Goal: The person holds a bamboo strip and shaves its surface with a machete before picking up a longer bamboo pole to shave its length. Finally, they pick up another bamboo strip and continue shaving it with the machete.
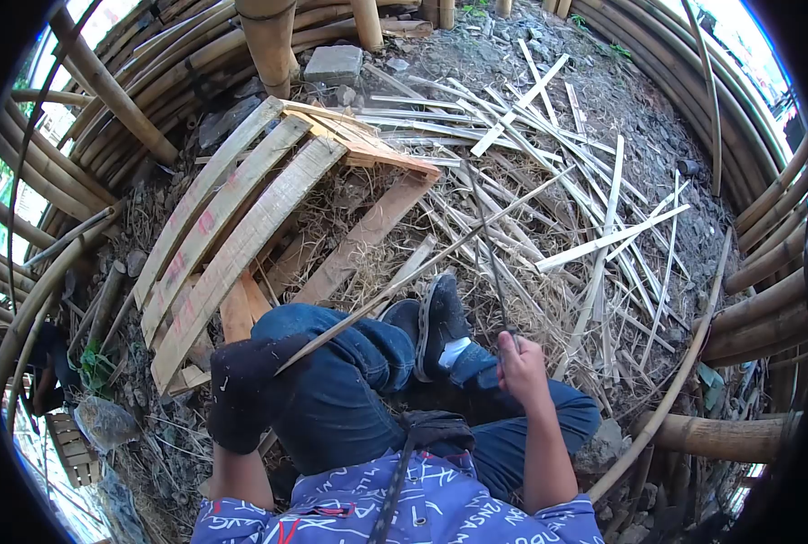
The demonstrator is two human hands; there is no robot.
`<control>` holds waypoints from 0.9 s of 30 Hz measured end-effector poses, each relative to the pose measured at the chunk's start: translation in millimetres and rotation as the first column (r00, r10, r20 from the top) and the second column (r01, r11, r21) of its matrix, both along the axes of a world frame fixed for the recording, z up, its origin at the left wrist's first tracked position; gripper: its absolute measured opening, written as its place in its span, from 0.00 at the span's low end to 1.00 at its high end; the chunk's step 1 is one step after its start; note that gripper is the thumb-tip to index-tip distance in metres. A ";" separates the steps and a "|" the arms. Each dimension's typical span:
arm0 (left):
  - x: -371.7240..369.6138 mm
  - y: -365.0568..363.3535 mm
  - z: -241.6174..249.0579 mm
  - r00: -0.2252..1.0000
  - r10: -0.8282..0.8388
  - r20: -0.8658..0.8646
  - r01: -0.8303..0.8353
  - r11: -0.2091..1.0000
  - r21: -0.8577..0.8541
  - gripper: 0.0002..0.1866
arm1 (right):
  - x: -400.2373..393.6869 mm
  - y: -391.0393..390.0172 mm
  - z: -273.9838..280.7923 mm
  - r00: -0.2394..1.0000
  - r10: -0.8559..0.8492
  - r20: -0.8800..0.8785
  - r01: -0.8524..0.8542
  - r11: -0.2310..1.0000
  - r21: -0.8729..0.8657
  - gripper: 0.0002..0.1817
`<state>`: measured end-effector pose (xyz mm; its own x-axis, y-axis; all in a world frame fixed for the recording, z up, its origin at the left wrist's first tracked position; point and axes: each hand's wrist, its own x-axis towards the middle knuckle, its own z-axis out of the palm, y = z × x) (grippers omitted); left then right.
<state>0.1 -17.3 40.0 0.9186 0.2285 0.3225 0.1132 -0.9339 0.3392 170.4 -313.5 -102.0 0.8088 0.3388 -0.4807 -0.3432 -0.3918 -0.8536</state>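
My left hand (248, 394) wears a dark glove and is closed on one end of a long thin bamboo strip (404, 281), beside my left knee. The strip slants up and to the right over my legs. My right hand (522, 367) is bare and wrapped round the handle of a long thin dark tool (489, 236), which points up and away from me and passes across the strip. Whether the tool touches the strip, I cannot tell.
A wooden slatted crate (241, 227) lies tilted at the left front. Pale split strips (594, 208) are scattered over the ground ahead. Bamboo poles surround the spot, one thick pole (721, 437) at the right. A grey block (333, 65) sits at the back.
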 end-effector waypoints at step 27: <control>0.2 6.2 2.5 0.988 0.085 -0.128 -0.108 0.977 -0.182 0.05 | -29.8 43.8 8.5 0.927 0.285 0.244 -0.294 0.956 0.001 0.23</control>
<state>0.2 -11.1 42.5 0.9183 0.3640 0.1557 0.2497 -0.8376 0.4859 140.6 -269.7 -93.4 0.7618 0.5895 -0.2686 -0.0042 -0.4101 -0.9120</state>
